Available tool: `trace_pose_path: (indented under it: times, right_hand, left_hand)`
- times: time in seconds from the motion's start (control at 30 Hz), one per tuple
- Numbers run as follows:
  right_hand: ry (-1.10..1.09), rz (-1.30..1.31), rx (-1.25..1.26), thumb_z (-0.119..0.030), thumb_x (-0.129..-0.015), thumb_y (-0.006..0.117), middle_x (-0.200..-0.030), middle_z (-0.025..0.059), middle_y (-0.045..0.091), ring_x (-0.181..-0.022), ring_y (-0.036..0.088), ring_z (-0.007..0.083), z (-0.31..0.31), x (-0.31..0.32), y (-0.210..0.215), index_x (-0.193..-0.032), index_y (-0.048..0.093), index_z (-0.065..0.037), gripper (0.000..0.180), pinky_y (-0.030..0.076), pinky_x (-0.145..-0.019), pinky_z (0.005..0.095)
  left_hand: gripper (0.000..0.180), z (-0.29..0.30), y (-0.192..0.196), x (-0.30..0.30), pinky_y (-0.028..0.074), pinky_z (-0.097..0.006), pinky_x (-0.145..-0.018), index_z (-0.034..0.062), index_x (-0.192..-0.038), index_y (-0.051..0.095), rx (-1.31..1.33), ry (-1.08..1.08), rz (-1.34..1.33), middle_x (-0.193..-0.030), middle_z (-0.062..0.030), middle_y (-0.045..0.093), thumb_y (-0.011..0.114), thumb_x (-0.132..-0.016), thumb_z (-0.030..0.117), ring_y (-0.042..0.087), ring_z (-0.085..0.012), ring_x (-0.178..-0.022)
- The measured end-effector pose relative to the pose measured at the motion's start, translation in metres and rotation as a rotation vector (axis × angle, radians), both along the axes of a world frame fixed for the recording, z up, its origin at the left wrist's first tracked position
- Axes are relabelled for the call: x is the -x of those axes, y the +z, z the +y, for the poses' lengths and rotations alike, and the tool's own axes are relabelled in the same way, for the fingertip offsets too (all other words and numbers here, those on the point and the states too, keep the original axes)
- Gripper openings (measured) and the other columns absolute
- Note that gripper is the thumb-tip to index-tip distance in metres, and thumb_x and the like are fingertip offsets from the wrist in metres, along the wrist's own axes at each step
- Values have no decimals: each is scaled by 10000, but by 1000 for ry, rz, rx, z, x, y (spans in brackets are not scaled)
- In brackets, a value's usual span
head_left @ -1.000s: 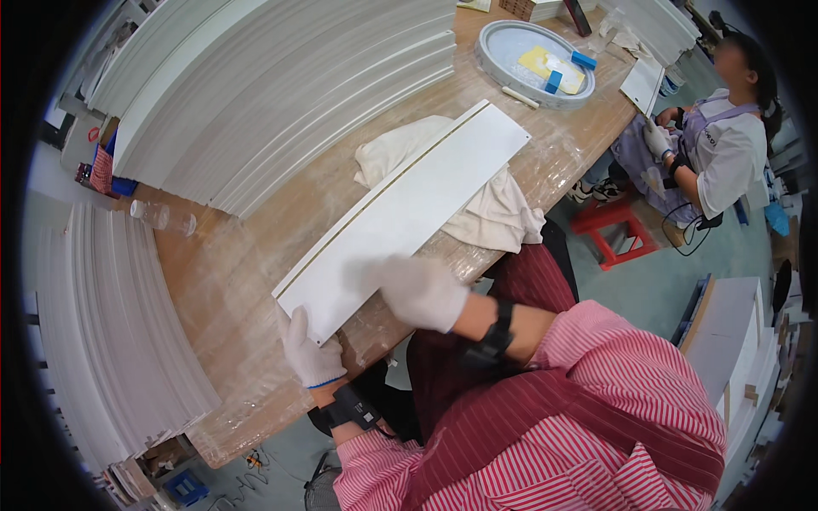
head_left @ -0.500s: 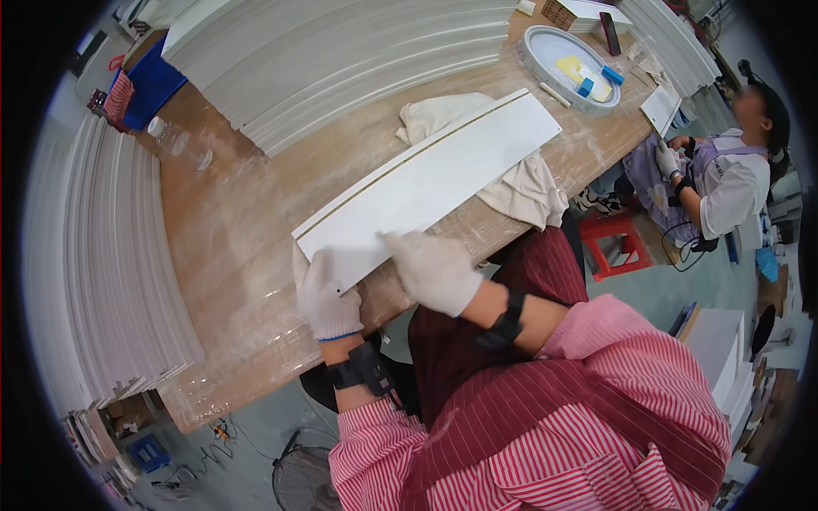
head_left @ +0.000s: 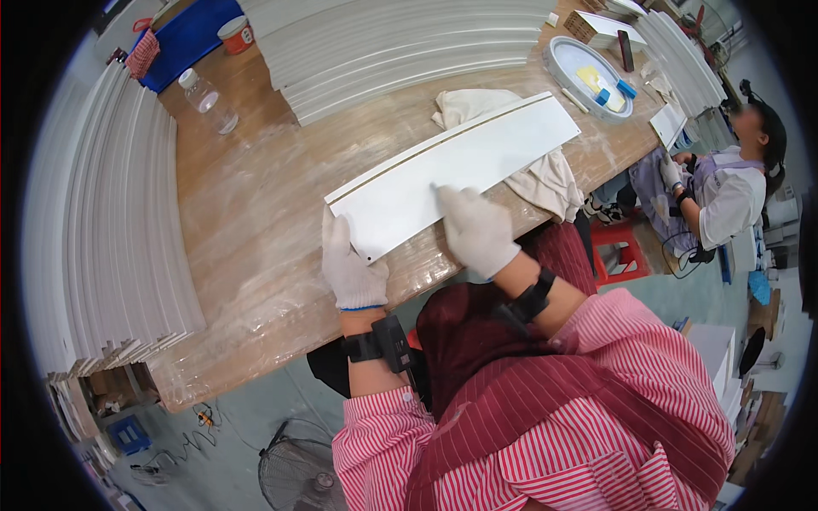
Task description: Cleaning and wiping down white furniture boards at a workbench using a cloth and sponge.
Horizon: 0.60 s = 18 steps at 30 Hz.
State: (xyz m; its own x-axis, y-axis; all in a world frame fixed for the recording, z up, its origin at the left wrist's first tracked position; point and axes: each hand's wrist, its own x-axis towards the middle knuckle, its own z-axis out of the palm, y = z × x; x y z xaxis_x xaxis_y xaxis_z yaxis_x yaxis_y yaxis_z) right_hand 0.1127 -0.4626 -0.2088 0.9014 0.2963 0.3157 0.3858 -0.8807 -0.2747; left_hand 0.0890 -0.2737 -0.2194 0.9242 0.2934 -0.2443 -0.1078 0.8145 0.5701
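A long white panel [head_left: 452, 175] with a narrow brown groove along its far edge lies slantwise, its far part over a cream cloth [head_left: 545, 183]. My left hand [head_left: 354, 268], in a white knit glove, grips the panel's near left end, thumb on top and the other fingers hidden beneath. Over the panel's near edge is my right hand [head_left: 479, 230], also gloved. Its fingers are closed, with the tip reaching the white face around the middle. Whatever they may hold is too small and blurred to make out.
Stacks of white panels stand at the left [head_left: 119, 230] and back [head_left: 400, 51] of the wooden table [head_left: 247, 221]. A clear bottle [head_left: 209, 102] stands between them. Far right are a round grey lid [head_left: 588, 64] with blue blocks and a seated co-worker [head_left: 724, 187]. A fan [head_left: 302, 468] is below.
My view has shifted, so the table and panel sit differently in the picture. The right hand stays near the panel's middle, its fingertip still at the surface; the left keeps its grip.
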Motion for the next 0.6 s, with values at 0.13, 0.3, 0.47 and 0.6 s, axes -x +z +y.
trace_pose_path:
  times: [0.13, 0.3, 0.47, 0.6]
  right_hand:
    - [137, 109, -9, -184, -949, 549, -896, 120, 673, -715, 702, 343, 49, 27, 5, -1272, 610, -120, 335, 569, -614, 487]
    - [233, 154, -51, -190, -952, 542, -905, 124, 673, -758, 708, 353, 72, 47, 11, -1163, 605, -118, 232, 564, -651, 488]
    - [-4, -53, -112, -153, -933, 563, -859, 160, 653, -746, 676, 397, 28, 14, 5, -1101, 606, -138, 174, 540, -629, 529]
    - [46, 29, -17, -162, -944, 537, -875, 141, 669, -716, 685, 375, 36, 22, 7, -1208, 622, -152, 277, 557, -624, 515]
  left_hand:
    - [526, 2, 0, 1, 571, -375, -966, 19, -1557, 389, 6, 0, 28, -1377, -132, 616, 450, -1050, 141, 642, -242, -1223]
    - [470, 7, -15, 0, 513, -421, -1063, -1, -1514, 434, -105, -58, -17, -1411, -145, 592, 424, -1071, 154, 604, -289, -1278]
    - [473, 9, -26, -5, 504, -424, -1076, 4, -1499, 448, 64, -8, -123, -1410, -152, 596, 420, -1108, 269, 601, -296, -1277]
    - [479, 5, -17, -4, 480, -429, -1102, -9, -1483, 460, 238, 8, -107, -1414, -150, 594, 388, -1122, 298, 595, -292, -1284]
